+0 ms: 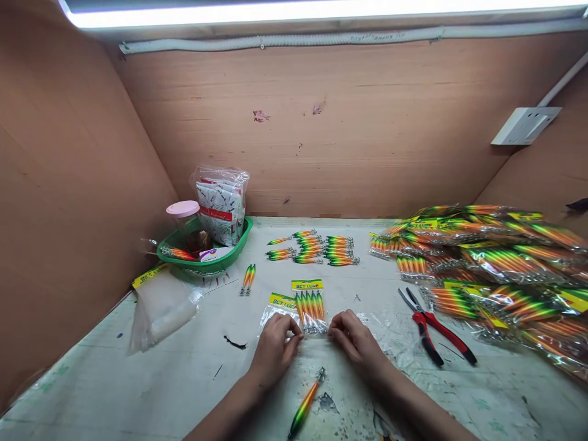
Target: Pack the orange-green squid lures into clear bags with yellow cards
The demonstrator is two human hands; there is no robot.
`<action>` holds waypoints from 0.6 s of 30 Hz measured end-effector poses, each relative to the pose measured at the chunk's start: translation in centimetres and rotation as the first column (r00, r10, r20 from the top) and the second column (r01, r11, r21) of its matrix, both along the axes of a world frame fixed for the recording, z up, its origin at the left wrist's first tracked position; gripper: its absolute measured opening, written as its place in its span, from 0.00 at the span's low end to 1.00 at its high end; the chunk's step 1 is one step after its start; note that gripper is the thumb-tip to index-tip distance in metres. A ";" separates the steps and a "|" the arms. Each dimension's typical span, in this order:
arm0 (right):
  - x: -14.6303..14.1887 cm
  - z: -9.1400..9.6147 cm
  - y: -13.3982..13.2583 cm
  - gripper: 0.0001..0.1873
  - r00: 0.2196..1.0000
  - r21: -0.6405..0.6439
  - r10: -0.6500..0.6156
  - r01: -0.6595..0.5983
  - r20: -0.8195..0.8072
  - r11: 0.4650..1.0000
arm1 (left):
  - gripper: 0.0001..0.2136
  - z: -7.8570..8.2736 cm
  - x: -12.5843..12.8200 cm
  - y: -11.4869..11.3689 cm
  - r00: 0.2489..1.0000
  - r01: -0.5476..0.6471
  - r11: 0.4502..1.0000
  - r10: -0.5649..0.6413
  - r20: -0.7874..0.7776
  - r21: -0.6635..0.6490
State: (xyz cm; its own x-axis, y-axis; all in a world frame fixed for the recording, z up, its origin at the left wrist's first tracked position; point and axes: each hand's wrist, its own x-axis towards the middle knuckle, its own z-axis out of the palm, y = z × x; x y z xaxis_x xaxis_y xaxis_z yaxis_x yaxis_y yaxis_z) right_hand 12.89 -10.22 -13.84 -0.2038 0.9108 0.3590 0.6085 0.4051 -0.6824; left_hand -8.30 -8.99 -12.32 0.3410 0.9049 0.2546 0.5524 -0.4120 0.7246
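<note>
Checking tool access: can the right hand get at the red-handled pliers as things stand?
Probably yes: the pliers lie right of the right hand, nothing standing between them, though it now grips the lure packet.

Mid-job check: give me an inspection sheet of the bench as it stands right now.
Surface: pale, scuffed table, coating chipped near the front edge.
Job's things: lure packet; loose lure in front of the hands; rows of loose lures; pile of packed lures at right.
Clutter: red pliers; green basket of supplies; empty bags at left.
Grippers: left hand and right hand both pinch the lure packet's lower edge.
Cables: corrugated hose under the lamp; conduit to the wall socket.
Surroundings: brown board walls on three sides.
</note>
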 end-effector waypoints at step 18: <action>-2.0 -0.3 1.1 0.10 0.937 -0.206 -0.348 0.349 0.038 0.914 | 0.07 -0.1 1.3 1.8 0.991 -0.129 0.974 0.132 0.001 -0.185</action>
